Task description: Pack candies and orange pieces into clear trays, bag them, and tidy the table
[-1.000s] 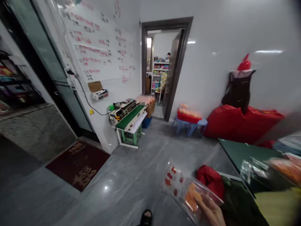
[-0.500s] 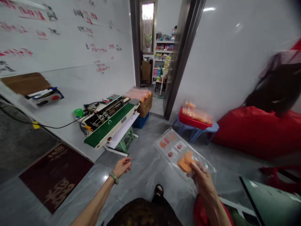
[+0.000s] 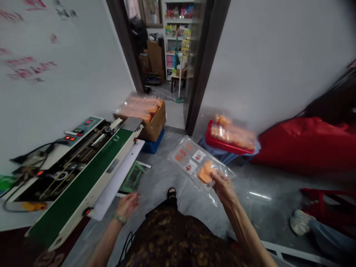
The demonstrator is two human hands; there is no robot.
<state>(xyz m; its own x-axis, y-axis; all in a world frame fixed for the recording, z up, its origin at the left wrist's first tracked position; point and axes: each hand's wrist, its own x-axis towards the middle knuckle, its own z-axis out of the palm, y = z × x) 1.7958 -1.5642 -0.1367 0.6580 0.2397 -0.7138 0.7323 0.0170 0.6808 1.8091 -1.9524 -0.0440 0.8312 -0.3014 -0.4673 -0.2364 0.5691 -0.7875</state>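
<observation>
Clear plastic packet pinched in your right hand; your open left hand hovers beside the green-belted band sealer at nine o'clock; keep the packet level.

Clear packet in right hand

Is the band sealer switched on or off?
It appears to be on: the control panel of the band sealer shows lit red digits and red indicator lights.
</observation>
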